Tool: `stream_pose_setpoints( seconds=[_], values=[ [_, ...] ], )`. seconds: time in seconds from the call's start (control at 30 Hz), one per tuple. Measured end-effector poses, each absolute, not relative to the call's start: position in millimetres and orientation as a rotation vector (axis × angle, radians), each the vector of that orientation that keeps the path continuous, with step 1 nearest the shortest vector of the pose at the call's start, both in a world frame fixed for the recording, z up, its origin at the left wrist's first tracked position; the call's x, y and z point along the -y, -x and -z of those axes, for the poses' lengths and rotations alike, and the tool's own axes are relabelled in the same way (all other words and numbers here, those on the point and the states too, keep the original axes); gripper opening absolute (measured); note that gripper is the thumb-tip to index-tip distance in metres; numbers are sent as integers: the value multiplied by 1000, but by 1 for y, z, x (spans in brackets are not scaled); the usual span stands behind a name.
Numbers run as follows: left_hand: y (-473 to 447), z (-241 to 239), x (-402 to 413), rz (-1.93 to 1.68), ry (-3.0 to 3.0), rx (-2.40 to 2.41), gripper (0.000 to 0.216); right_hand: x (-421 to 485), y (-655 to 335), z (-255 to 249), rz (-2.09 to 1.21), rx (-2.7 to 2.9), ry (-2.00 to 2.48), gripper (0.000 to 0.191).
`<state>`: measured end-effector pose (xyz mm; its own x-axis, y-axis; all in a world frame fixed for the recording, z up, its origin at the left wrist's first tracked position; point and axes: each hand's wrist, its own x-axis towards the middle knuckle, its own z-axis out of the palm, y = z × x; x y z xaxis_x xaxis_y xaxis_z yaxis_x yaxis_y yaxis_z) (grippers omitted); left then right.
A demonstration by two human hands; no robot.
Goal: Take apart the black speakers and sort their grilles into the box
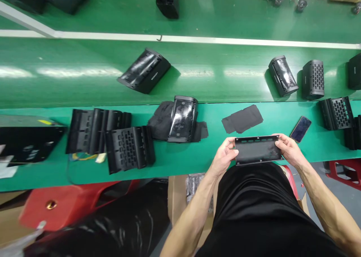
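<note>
A black plastic speaker cover (258,150), its inner side facing up, is held level at the table's front edge, just above my lap. My left hand (225,154) grips its left end, thumb on the inside and fingers behind. At the other end my right hand (290,148) pinches it the same way, thumb pressing on the inner face. Small clips or tabs show along the cover's long edges. Thin black sheets (246,118) lie on the table just beyond it. A phone (301,129) rests beyond my right hand.
Several perforated black covers (128,148) stand stacked at left. A black speaker (184,118) lies on more dark sheets. Past the green table (180,163), a green conveyor belt (220,88) carries more speakers (144,71). Red stools (64,204) and an open carton (177,197) sit below.
</note>
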<state>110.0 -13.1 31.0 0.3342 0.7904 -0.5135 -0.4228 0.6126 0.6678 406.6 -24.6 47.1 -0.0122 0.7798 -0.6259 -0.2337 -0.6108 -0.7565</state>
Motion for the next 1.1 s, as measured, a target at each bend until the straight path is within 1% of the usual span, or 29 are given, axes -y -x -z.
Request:
stream_pose_setpoints(
  seconds=[0.23, 0.8, 1.0, 1.1],
  values=[
    [-111, -29, 14, -863, -489, -910, 61, 22, -406, -49, -1694, 561, 1538, 52],
    [-110, -27, 12, -883, -506, -899, 61, 19, -404, -48, -1649, 583, 1557, 47],
    [-111, -25, 12, -894, -509, -901, 61, 17, -402, -54, -1655, 550, 1568, 48],
    [-111, -24, 12, -893, -512, -906, 61, 15, -402, -60, -1694, 575, 1569, 53]
  ],
)
